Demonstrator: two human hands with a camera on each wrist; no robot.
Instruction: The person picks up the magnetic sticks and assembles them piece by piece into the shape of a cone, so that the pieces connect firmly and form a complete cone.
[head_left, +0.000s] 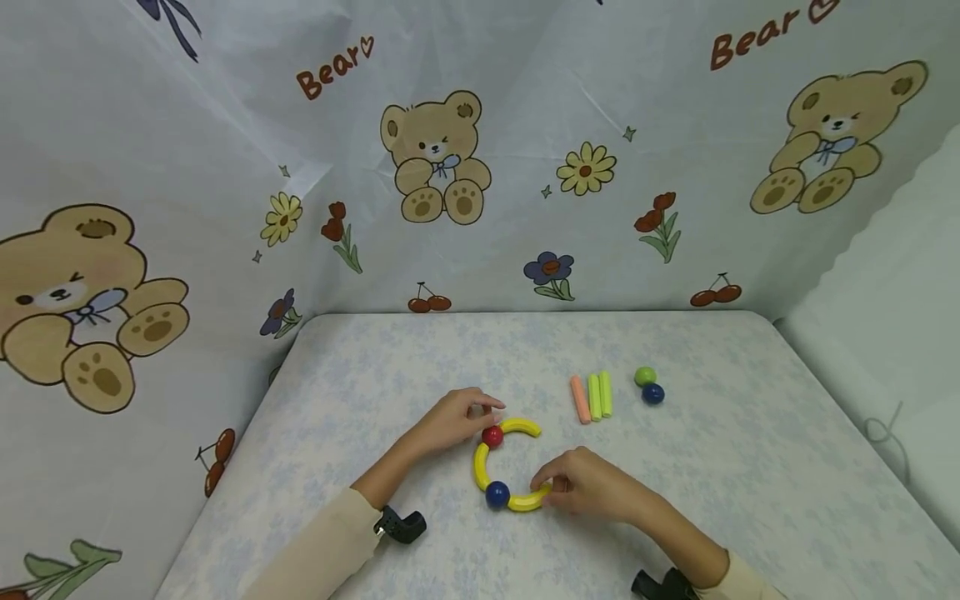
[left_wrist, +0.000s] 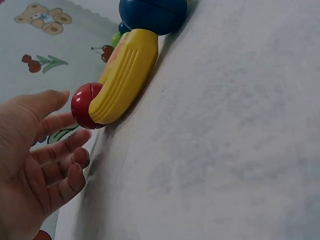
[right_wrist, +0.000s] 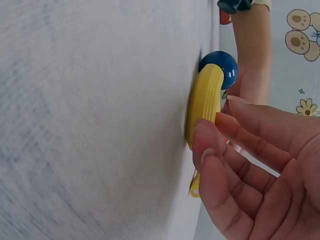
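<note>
fingers at arc; ball adjoining

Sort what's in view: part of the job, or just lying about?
Part of the job, apparently:
three curved yellow pieces
red ball
near blue ball

Lying about, possibly spares:
orange stick
two yellow-green sticks
green ball
far blue ball

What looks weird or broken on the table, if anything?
Nothing looks spilled or broken. The only oddity is that the curved yellow pieces, red ball and nearby blue ball make a ring with a gap on its right side.
</note>
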